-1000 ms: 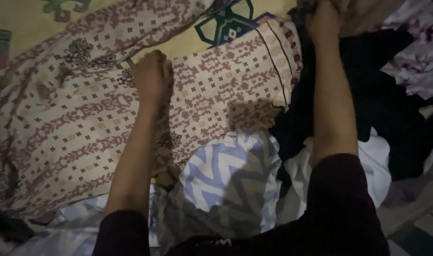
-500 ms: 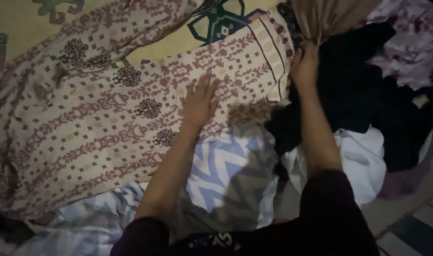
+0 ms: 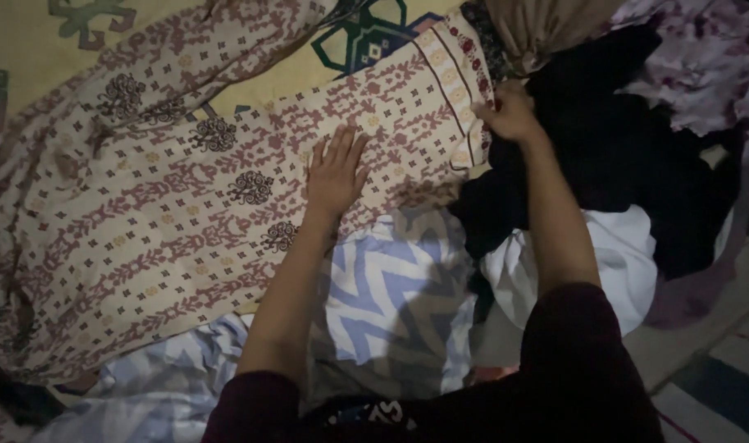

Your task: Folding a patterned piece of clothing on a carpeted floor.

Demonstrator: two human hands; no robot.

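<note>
A cream garment with a maroon print (image 3: 169, 213) lies spread out across the left and middle. My left hand (image 3: 335, 171) rests flat on it with the fingers apart, pressing the cloth down. My right hand (image 3: 509, 111) pinches the striped hem at the garment's right edge, just beside a black cloth (image 3: 612, 148).
A blue-and-white zigzag cloth (image 3: 391, 287) lies near me under the garment's lower edge. A white cloth (image 3: 620, 262), a tan cloth (image 3: 546, 29) and a purple floral cloth (image 3: 702, 57) are heaped at the right. A yellow patterned mat (image 3: 30, 41) lies beneath.
My left hand went from a fist at the garment's upper part to lying flat lower right. My right hand came down from the tan cloth to the garment's hem.
</note>
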